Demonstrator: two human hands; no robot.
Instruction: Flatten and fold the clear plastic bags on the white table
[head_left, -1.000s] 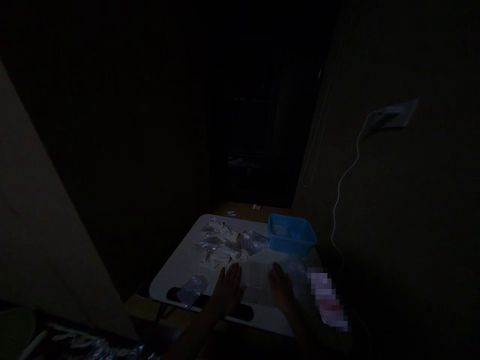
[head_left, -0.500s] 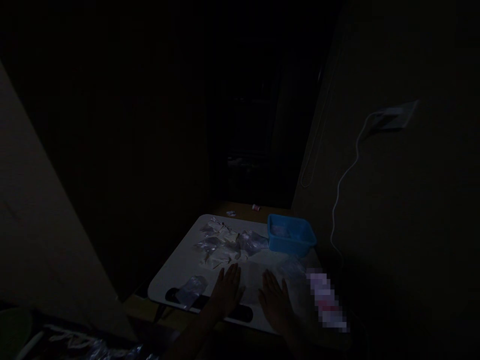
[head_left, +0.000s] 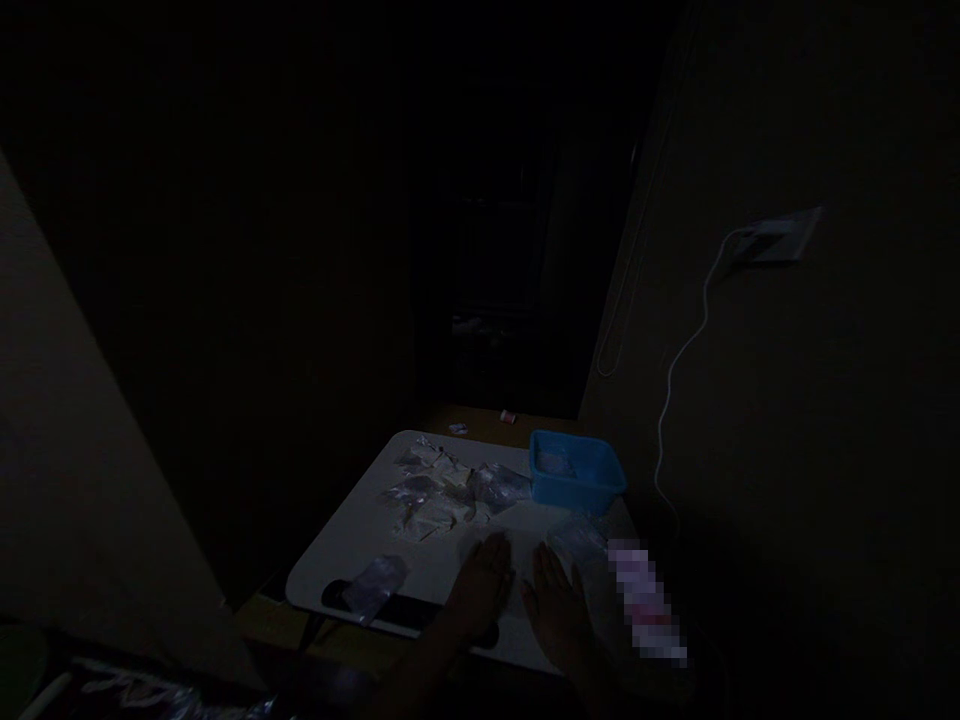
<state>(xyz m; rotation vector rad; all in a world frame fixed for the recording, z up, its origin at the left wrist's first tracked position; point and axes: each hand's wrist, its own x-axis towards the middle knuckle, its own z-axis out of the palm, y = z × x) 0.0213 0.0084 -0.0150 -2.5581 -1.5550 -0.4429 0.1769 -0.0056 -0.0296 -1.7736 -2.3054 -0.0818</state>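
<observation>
In dim light, my left hand [head_left: 482, 585] lies flat over a small white table [head_left: 341, 525], fingers stretched out. Beside it my right hand [head_left: 556, 605] is also flat, its thumb apart from the fingers. A faint, clear sheet or bag seems to lie under the hands, but the dark hides its outline. Beyond the fingers is a heap of crumpled clear plastic bags [head_left: 501, 488] mixed with whitish pieces [head_left: 431, 518]. Another clear bag [head_left: 577, 538] lies just past my right hand. One more plastic bag [head_left: 377, 585] rests at the front left edge.
A blue plastic basin [head_left: 577, 490] with something clear inside stands at the table's back right. A blurred-out pinkish packet [head_left: 646, 605] is at the right edge. A white cord [head_left: 670, 380] hangs from a wall socket [head_left: 780, 238]. A small red-and-white item [head_left: 508, 417] lies behind the table.
My left hand has slid right, closer to my right hand. The right hand has shifted slightly right and down. The whole view has moved a little.
</observation>
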